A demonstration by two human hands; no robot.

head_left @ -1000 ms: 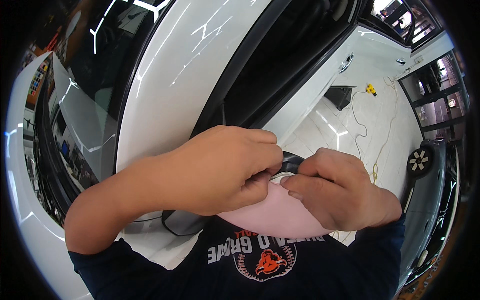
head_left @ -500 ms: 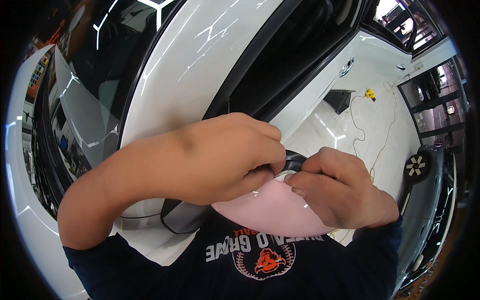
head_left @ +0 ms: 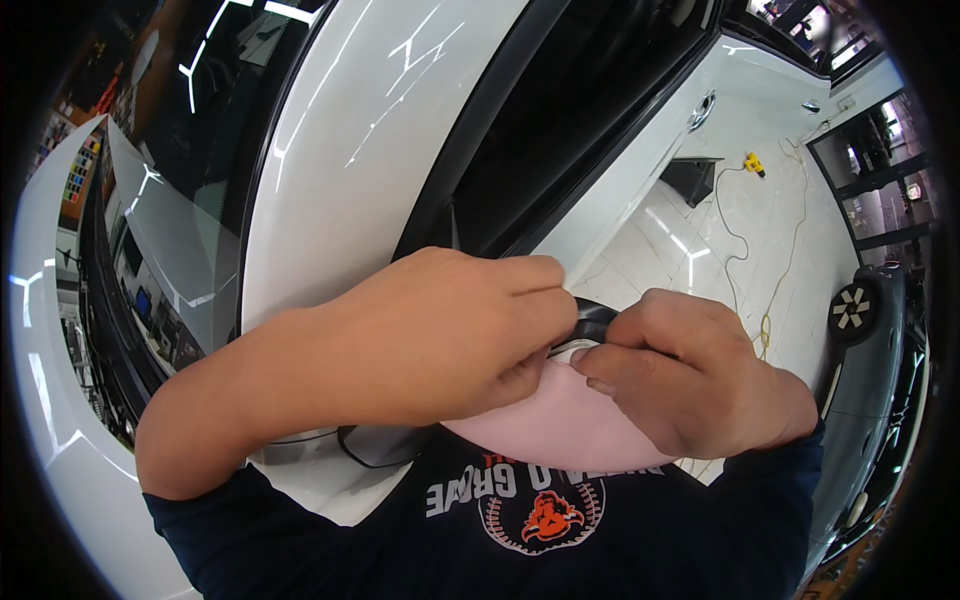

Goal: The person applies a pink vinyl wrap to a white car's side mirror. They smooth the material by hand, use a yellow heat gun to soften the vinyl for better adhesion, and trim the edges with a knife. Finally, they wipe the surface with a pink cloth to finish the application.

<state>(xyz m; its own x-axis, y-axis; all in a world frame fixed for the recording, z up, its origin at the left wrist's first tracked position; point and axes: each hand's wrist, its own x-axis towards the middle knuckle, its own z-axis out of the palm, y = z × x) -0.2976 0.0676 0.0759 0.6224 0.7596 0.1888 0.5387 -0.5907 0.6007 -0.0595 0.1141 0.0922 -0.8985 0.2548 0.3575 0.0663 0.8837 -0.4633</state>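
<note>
A glossy pink film (head_left: 565, 425) covers the rounded side mirror cap of a white car, directly in front of my chest. Black mirror trim (head_left: 592, 319) shows beyond its upper edge, between my two hands. My left hand (head_left: 480, 325) reaches across from the left, its fingers curled closed at that edge. From the other side, my right hand (head_left: 690, 370) pinches the edge between thumb and bent fingers. A pale, folded strip of the film's edge lies between the fingertips. My left hand hides part of the mirror and its base.
The white car's body (head_left: 350, 150) runs along my left, with its dark side window beyond the mirror. An opened white door (head_left: 640, 185) stands ahead. On the tiled floor lie a yellow corded tool (head_left: 754, 165), loose cables and a black angular object (head_left: 690, 180). Another car (head_left: 865, 370) is at the right.
Both hands keep their hold at the mirror's edge and barely shift against it. The whole view has swung slightly, so the floor and the far car sit further right.
</note>
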